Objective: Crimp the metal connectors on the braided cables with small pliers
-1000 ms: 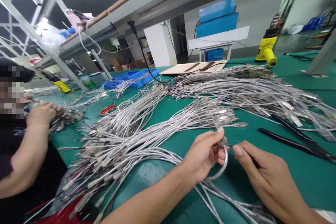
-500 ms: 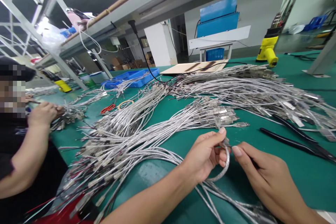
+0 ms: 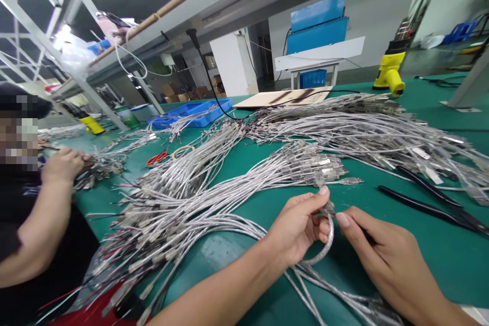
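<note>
My left hand [image 3: 301, 226] is closed, pinching the clear plug end of a silver cable [image 3: 326, 248] between thumb and fingers. From there the cable bends down in a loop beside my fingers. My right hand [image 3: 382, 247] is closed just to the right, thumb and forefinger pinched on a thin dark piece that reaches toward the plug; most of it is hidden in my fingers. Behind my left hand lies a bundle of silver cables [image 3: 252, 182] with clear plugs. More cable ends [image 3: 355, 299] pass beneath my hands.
Black-handled pliers [image 3: 424, 208] lie on the green tabletop [image 3: 451, 260] at right. Further cable bundles [image 3: 367, 130] spread behind. A blue tray [image 3: 198, 114], red-handled scissors [image 3: 157, 158] and a yellow tool [image 3: 390, 71] stand farther back. At left a co-worker's hand [image 3: 63, 165] works over cables.
</note>
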{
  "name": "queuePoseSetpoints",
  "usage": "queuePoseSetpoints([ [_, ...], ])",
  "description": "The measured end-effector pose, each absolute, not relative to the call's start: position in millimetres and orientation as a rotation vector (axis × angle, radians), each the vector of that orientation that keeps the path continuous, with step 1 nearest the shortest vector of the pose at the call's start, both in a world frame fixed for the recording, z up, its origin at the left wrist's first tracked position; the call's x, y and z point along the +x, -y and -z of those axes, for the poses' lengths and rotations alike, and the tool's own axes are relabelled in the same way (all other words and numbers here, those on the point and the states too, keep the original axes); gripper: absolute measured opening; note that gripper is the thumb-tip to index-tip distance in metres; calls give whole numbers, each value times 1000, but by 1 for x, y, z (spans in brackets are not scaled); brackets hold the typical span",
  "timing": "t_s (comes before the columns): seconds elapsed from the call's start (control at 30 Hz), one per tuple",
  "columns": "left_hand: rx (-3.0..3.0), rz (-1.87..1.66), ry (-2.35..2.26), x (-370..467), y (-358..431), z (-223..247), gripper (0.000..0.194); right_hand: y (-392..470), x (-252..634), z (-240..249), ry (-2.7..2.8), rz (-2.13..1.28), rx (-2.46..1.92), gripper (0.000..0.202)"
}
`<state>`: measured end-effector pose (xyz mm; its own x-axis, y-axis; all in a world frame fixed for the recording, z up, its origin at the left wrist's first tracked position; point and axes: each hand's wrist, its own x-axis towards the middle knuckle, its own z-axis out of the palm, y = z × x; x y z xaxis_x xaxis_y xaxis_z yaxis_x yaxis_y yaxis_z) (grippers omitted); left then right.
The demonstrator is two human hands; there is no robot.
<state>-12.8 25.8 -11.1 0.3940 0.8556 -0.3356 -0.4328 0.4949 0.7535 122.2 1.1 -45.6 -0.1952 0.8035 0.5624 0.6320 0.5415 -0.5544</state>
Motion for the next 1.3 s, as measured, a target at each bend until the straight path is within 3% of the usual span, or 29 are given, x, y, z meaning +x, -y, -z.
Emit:
queuePoseSetpoints([
  [0.73,668,-898,-798,-12,-26,10,33,0,122,44,1892,-290,-1170,38],
  [1.3,632,-944,-757,-13,-26,10,30,1,123,42,1885,-228,-1053,21],
])
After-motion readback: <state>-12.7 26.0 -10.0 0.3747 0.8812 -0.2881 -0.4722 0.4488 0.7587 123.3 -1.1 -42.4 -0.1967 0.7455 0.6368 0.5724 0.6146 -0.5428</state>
